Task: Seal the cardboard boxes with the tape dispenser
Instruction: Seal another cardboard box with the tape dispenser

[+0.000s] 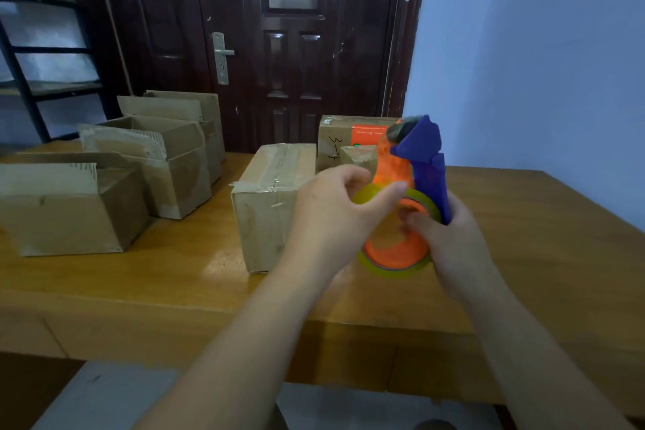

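An orange and blue tape dispenser (401,244) with a yellowish tape roll is held above the wooden table (174,276), its blue head pointing up. My right hand (450,241) grips its blue handle from the right. My left hand (335,209) curls round the top of the tape roll, thumb against the roll's edge. Just left of the dispenser stands a closed cardboard box (268,199) with tape along its top seam. Three open boxes (69,216) (167,164) (195,115) stand in a row at the left, flaps up.
Behind the dispenser sits a closed box with an orange label (345,140), and a smaller box (359,155) in front of it. A dark door (279,45) fills the back. A black shelf rack (35,45) stands at the far left. The table's right side shows bare wood.
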